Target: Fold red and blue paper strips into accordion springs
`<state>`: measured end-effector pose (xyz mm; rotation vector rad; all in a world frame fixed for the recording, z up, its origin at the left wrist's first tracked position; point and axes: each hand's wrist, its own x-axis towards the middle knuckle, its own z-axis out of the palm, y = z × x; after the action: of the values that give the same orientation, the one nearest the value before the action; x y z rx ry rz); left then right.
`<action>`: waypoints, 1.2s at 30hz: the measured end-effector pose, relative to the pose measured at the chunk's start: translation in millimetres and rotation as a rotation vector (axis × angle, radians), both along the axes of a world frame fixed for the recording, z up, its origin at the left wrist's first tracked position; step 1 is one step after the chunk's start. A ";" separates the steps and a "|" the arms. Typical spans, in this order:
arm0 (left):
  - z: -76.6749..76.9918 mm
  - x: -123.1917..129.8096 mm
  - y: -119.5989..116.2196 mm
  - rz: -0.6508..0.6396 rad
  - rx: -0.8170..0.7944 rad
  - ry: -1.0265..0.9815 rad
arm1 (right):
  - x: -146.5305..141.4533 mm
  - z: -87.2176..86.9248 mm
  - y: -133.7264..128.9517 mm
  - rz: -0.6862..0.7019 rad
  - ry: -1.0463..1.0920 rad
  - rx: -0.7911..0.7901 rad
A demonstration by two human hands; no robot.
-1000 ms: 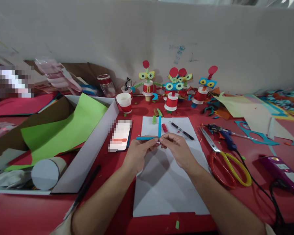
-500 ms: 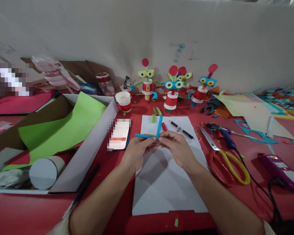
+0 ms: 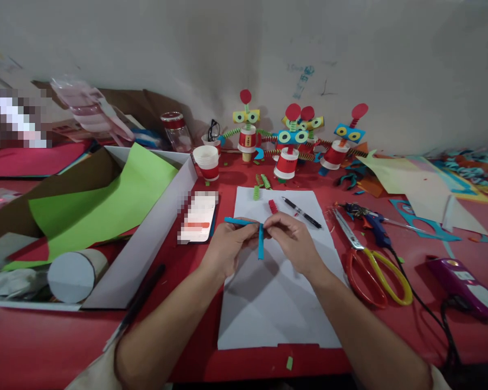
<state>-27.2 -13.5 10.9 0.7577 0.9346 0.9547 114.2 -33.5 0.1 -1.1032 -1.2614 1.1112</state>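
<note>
Two blue paper strips [image 3: 261,245] meet at a right angle between my hands, above the white sheet [image 3: 280,303]. My left hand [image 3: 228,244] pinches them at the joint, and one strip sticks out to the left over its fingers. The other strip hangs down towards me. Fingers of my right hand [image 3: 288,238] are closed on the strips at the same corner, where the fold itself is mostly hidden. Just beyond lie a red folded paper spring [image 3: 273,206], green paper springs [image 3: 256,193] and a black pen [image 3: 301,212].
Paper-cup robot figures [image 3: 287,163] and stacked paper cups [image 3: 206,162] stand at the back. Scissors [image 3: 374,271], a blue glue gun [image 3: 374,222] and its cord lie right. A phone [image 3: 199,218] and an open box [image 3: 146,244] with green paper are left.
The strip that pointed away from me has been folded over and now points towards me. Both hands stay at nearly the same spot, and the view has shifted slightly.
</note>
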 end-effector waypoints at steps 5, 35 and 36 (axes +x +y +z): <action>1.9 2.4 -3.8 0.041 0.108 0.080 | 0.6 1.5 -0.7 0.001 0.031 -0.037; -5.3 -0.5 -0.1 0.027 -0.032 -0.127 | -3.1 -0.3 -4.1 -0.099 -0.007 0.098; -5.6 0.3 -0.5 0.031 -0.048 -0.140 | -3.0 -0.2 -4.4 -0.094 -0.002 0.104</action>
<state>-26.9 -14.0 5.3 0.6291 0.8453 0.9962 111.2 -37.8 0.0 -1.0744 -1.2422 0.9639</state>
